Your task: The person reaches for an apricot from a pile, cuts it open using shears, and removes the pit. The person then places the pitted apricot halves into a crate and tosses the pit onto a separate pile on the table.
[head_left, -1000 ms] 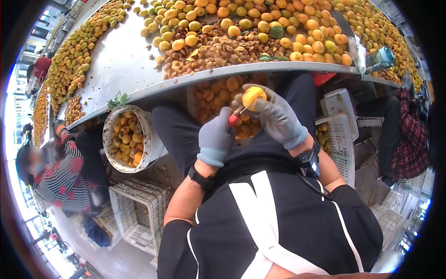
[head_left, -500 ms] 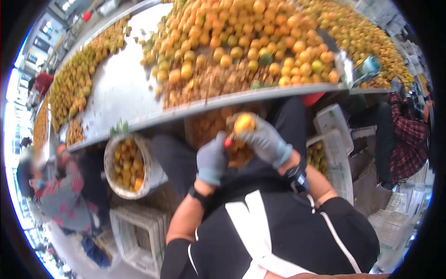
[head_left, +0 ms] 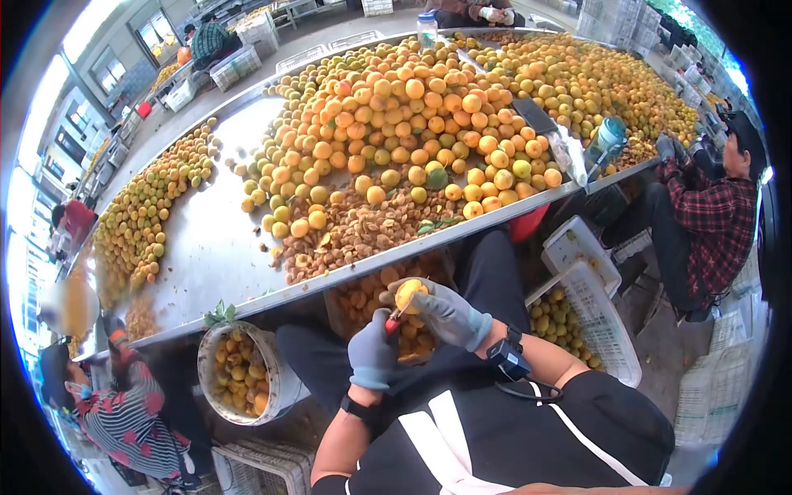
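My gloved right hand (head_left: pixel 452 317) is closed around a yellow-orange apricot (head_left: pixel 407 294), held up over my lap. In my gloved left hand (head_left: pixel 371 355) is a small knife with a red handle (head_left: pixel 392 325); its short blade meets the near side of the apricot. Both hands are close together, below the table's front edge. Under them, between my knees, a container holds many orange pieces of fruit (head_left: pixel 355 304), partly hidden by my hands.
Whole apricots (head_left: pixel 396 124) and brown stones (head_left: pixel 363 229) are heaped on the metal table (head_left: pixel 223 239). A white bucket of fruit (head_left: pixel 276 388) stands at left, a white crate (head_left: pixel 606 330) at right. Co-workers sit on both sides. A phone (head_left: pixel 535 115) and teal cup (head_left: pixel 606 142) rest on the table.
My view has tilted up, showing more of the table and room. The apricot and knife are still in my hands, which have shifted slightly relative to each other.
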Demonstrator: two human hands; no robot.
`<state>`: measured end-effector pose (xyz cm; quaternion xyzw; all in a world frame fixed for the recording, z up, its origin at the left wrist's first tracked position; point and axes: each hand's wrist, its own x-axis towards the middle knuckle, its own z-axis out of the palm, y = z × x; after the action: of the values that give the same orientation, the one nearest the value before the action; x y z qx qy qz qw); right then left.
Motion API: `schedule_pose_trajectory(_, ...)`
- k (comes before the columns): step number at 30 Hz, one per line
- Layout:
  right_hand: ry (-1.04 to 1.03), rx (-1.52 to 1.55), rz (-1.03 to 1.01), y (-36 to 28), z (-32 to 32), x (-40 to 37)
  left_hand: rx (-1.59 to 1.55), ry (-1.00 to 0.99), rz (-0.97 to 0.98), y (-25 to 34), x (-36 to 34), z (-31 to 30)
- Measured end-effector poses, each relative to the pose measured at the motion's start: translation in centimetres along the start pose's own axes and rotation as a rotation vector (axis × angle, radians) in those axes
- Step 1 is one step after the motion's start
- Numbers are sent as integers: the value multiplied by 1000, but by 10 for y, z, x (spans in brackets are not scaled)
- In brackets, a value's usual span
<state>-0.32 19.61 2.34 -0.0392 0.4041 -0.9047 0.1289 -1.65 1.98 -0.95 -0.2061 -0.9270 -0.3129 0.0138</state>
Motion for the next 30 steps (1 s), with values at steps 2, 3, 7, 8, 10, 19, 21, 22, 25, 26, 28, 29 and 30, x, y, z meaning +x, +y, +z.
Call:
schedule_pose_trajectory(2, 49, -25, 4, 3, 3, -1, -65, 71, 9, -1, 0, -2)
schedule_pose_trajectory(3, 53, -17, 18, 3, 5, 0, -64, 62, -6, -2, 2, -2)
schedule_pose_trajectory(7, 199, -243, -100, 8, 9, 0, -36, 166, 32, -7, 1, 6)
schedule_pose_trajectory(8, 153, -146, -34, 7, 6, 1, -40, 222, 79, -6, 1, 5)
schedule_pose_trajectory(10, 129, -130, 98, -2, 3, 1, -37, 215, 56, -10, 2, 7)
schedule_pose_trajectory(19, 164, 115, 21, 8, -32, 15, -666, 18, -52, -18, -6, 7)
schedule_pose_trajectory(21, 213, 208, 113, 13, -42, 14, -766, -29, -170, -10, -6, -5)
schedule_pose_trajectory(22, 231, 198, 162, 8, -31, 12, -838, -44, -230, -7, -3, -8)
schedule_pose_trajectory(25, 196, 211, 300, 14, -30, 7, -881, -70, -310, 5, 7, -18)
schedule_pose_trajectory(26, 197, 216, 270, 18, -27, 5, -738, -84, -239, 11, 11, -23)
schedule_pose_trajectory(28, 201, 223, 241, 20, -28, 3, -654, -89, -164, 13, 14, -20)
schedule_pose_trajectory(29, 153, 230, 281, 20, -30, 1, -653, -94, -170, 10, 14, -17)
schedule_pose_trajectory(30, 103, 235, 318, 19, -32, 1, -633, -84, -95, 7, 14, -14)
